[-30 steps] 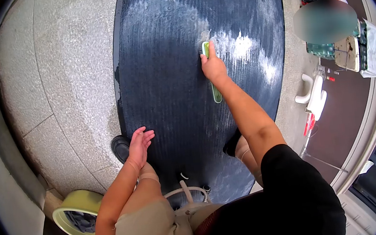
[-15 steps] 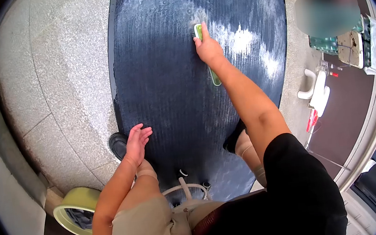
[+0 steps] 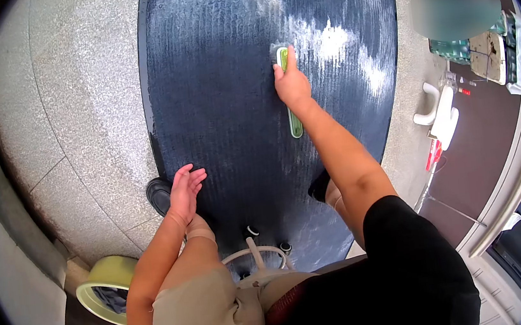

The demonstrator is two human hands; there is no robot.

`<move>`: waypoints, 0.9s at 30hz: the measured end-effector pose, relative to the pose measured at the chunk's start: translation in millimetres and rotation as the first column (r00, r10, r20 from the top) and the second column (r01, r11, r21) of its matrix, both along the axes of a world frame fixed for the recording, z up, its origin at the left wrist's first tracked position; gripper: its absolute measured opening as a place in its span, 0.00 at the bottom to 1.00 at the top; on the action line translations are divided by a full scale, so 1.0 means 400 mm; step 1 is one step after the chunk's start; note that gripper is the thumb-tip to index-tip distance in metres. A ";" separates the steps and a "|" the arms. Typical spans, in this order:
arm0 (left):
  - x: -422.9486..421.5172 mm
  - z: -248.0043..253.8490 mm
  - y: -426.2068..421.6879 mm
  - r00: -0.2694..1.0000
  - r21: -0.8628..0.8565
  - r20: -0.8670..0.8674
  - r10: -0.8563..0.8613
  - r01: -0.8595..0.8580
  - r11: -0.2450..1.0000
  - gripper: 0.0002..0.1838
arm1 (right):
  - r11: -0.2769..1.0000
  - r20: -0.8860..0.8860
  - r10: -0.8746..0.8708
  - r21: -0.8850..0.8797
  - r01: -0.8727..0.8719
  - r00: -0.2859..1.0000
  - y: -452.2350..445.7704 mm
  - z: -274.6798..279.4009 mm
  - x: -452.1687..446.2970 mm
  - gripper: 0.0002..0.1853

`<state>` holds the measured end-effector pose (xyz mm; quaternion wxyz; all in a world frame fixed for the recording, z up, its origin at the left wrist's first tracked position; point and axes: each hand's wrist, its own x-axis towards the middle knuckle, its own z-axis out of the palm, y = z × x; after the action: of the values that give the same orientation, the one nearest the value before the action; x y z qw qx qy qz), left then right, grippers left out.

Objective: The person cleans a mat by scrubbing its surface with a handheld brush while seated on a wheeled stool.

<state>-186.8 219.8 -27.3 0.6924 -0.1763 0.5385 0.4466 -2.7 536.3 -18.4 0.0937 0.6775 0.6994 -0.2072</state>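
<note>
Light is bright and daylight-like, throwing white glare across the dark mat (image 3: 223, 115) and a paler sheen over the speckled floor (image 3: 92, 127). Strong wide-angle distortion bows the railing (image 3: 497, 201); the corners fall black. A smooth blurred oval (image 3: 455, 10) covers one patch at right.

The right hand (image 3: 293, 86) partly hides the green brush (image 3: 295, 126); the top edge crops the mat (image 3: 216, 110).

brush (image 3: 295, 124) on the mat (image 3: 223, 115), before the stool (image 3: 255, 251); basin (image 3: 111, 273) left of the mat
</note>
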 end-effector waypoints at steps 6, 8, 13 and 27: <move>0.000 0.005 0.006 1.000 -0.028 -0.015 -0.018 0.017 0.999 0.15 | 0.985 -0.028 0.027 -0.168 -0.032 0.999 -0.163 0.040 0.106 0.38; 0.001 0.007 0.007 1.000 -0.014 -0.008 -0.007 0.007 1.000 0.15 | 0.972 -0.042 0.037 -0.231 -0.045 0.998 -0.282 0.046 0.181 0.39; 0.003 -0.005 -0.009 1.000 0.003 0.013 -0.006 0.006 1.000 0.15 | 0.991 -0.007 0.076 -0.107 -0.076 0.997 -0.160 0.015 0.142 0.38; -0.005 -0.005 0.000 0.999 0.000 -0.008 -0.031 0.031 1.000 0.15 | 0.945 -0.069 0.250 -0.199 -0.259 0.966 -0.280 0.024 0.120 0.40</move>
<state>-188.7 219.6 -29.1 0.6970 -0.1661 0.5441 0.4365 45.4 424.2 -8.8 0.1744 0.5637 0.7577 -0.2790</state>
